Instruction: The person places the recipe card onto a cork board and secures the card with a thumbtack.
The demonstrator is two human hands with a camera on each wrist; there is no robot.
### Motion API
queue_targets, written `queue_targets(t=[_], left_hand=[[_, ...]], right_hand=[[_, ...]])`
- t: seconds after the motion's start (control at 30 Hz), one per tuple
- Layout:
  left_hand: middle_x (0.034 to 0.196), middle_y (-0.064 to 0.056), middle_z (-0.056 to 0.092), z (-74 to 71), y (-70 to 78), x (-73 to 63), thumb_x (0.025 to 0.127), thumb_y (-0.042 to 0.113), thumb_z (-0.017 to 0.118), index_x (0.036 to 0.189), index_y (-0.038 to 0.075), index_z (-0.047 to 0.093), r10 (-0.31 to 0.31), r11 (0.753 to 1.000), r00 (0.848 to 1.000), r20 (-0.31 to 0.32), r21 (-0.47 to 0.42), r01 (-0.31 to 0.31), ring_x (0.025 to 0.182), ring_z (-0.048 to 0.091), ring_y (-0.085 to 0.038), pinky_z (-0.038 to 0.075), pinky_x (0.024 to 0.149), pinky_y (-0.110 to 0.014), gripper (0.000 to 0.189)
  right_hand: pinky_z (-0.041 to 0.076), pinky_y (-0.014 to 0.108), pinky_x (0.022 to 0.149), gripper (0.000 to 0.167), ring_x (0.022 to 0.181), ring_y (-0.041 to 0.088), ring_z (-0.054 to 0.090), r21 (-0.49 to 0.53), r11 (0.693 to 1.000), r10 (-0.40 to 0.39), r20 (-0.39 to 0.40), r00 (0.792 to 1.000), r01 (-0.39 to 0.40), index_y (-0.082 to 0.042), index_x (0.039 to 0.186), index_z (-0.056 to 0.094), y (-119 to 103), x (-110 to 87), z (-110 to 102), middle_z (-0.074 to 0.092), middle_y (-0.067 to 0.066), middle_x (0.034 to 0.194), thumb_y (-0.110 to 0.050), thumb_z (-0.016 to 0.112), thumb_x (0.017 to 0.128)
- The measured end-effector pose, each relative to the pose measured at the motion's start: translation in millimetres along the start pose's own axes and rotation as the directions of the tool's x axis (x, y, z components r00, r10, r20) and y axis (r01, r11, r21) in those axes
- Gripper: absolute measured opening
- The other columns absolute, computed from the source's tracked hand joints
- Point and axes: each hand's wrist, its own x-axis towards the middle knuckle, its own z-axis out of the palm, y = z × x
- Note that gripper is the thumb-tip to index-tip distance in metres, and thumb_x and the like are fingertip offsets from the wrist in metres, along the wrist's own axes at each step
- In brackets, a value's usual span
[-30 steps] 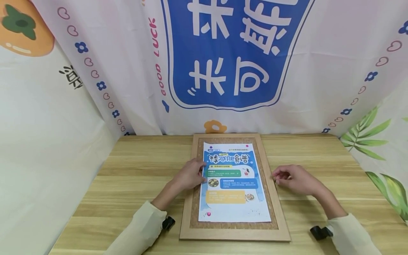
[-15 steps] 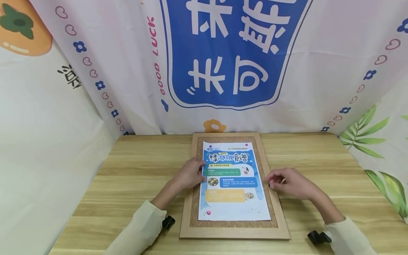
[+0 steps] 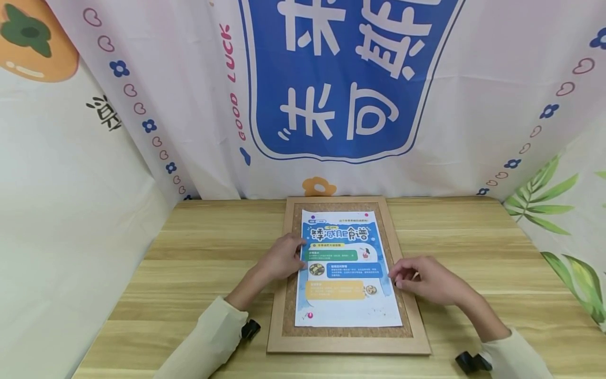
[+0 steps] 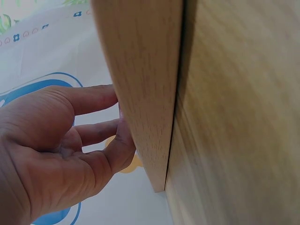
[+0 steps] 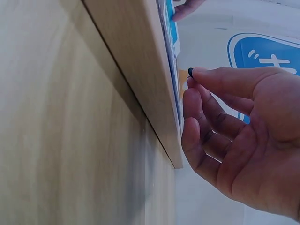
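Note:
A printed paper poster [image 3: 347,310] lies on a wood-framed cork board [image 3: 347,345]. A purple pushpin [image 3: 313,217] sits at its upper left corner, a pink pushpin [image 3: 366,215] at the upper right, and another pink pushpin [image 3: 310,315] at the lower left. My left hand [image 3: 281,257] reaches over the frame's left side, its fairly straight fingertips resting at the poster's left edge. Between thumb and index finger, my right hand [image 3: 426,279] pinches a small dark pushpin [image 5: 190,72] above the board's right side, by the poster's right edge.
Beneath the board is a wood-grain table [image 3: 203,273], its far edge against a printed fabric backdrop [image 3: 208,158]. Dark devices are strapped at both wrists, a left one [image 3: 250,330] and a right one [image 3: 473,362].
My right hand has moved left and slightly nearer, from outside the frame to over the board's right side, still pinching the dark pushpin. The left hand has stayed in place.

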Motion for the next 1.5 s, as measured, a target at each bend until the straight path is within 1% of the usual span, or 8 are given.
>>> queue_targets(t=[0.17,0.4,0.6,0.73,0.87,1.1,1.33,1.5], left_hand=[[0.140,-0.022,0.060,-0.3,0.3,-0.3,0.091,0.004,0.084,0.146,-0.007,0.061,-0.003,1.000,1.000,0.000,0.002,0.003,0.101,0.058,-0.023,0.054,0.081,-0.032,0.060],[0.141,-0.021,0.059,-0.2,0.2,-0.6,0.091,0.005,0.084,0.147,-0.005,0.061,-0.012,1.000,1.000,0.000,0.011,0.012,0.106,0.058,-0.024,0.053,0.084,-0.033,0.060],[0.139,-0.020,0.060,-0.4,1.2,-0.4,0.092,0.004,0.083,0.148,-0.005,0.060,-0.021,1.000,1.000,0.007,0.001,0.021,0.104,0.057,-0.024,0.053,0.082,-0.032,0.061],[0.143,-0.021,0.059,-0.3,1.3,-0.5,0.092,0.004,0.083,0.148,-0.005,0.060,-0.019,1.000,1.000,0.006,0.003,0.019,0.108,0.058,-0.026,0.054,0.086,-0.034,0.061],[0.147,-0.022,0.058,-0.3,1.3,-0.8,0.092,0.004,0.083,0.147,-0.005,0.061,-0.015,1.000,1.000,0.001,0.007,0.015,0.111,0.058,-0.027,0.054,0.089,-0.036,0.061],[0.144,-0.021,0.059,-0.9,2.7,-1.8,0.092,0.005,0.083,0.146,-0.006,0.061,-0.015,1.000,1.000,-0.001,0.006,0.015,0.108,0.058,-0.026,0.054,0.086,-0.034,0.060],[0.145,-0.021,0.059,-0.4,2.4,-1.5,0.091,0.005,0.084,0.146,-0.005,0.062,-0.013,1.000,1.000,-0.004,0.011,0.013,0.110,0.058,-0.027,0.054,0.087,-0.035,0.060],[0.143,-0.021,0.059,-0.9,2.6,-1.3,0.091,0.005,0.084,0.146,-0.005,0.061,-0.005,1.000,1.000,-0.004,0.009,0.005,0.108,0.058,-0.026,0.054,0.085,-0.034,0.060]], right_hand=[[0.057,0.024,0.078,0.010,0.086,0.003,0.064,0.018,1.000,-0.001,0.004,1.000,0.001,-0.012,0.109,0.077,-4.1,-2.0,3.4,0.072,-0.006,0.093,-0.009,0.072,0.100],[0.056,0.024,0.077,0.010,0.086,0.003,0.062,0.034,0.999,0.009,0.019,1.000,-0.010,-0.013,0.109,0.077,-9.7,-4.2,8.6,0.070,-0.008,0.093,-0.011,0.073,0.100],[0.055,0.023,0.074,0.010,0.084,0.003,0.061,0.045,0.999,0.005,0.028,1.000,-0.006,-0.013,0.108,0.077,-13.1,-7.0,13.6,0.070,-0.007,0.092,-0.010,0.074,0.100],[0.054,0.023,0.073,0.011,0.083,0.003,0.060,0.058,0.998,0.011,0.036,0.999,-0.013,-0.013,0.110,0.077,-14.8,-8.1,17.0,0.069,-0.007,0.091,-0.011,0.074,0.100],[0.055,0.023,0.074,0.012,0.084,0.003,0.061,0.069,0.998,-0.004,0.042,0.999,0.001,-0.013,0.111,0.077,-16.3,-9.5,20.4,0.070,-0.008,0.092,-0.012,0.074,0.100],[0.056,0.023,0.076,0.012,0.085,0.003,0.062,0.105,0.994,-0.016,0.052,0.999,0.011,-0.014,0.111,0.077,-20.3,-10.5,26.9,0.070,-0.008,0.093,-0.013,0.074,0.100],[0.054,0.022,0.072,0.011,0.082,0.001,0.060,0.131,0.991,-0.035,0.067,0.997,0.026,-0.013,0.110,0.078,-24.8,-9.9,34.6,0.072,-0.007,0.094,-0.012,0.074,0.100],[0.054,0.022,0.070,0.008,0.079,0.001,0.058,0.147,0.989,-0.026,0.080,0.996,0.014,-0.015,0.107,0.079,-24.8,-8.7,40.4,0.074,-0.007,0.097,-0.014,0.074,0.101]])
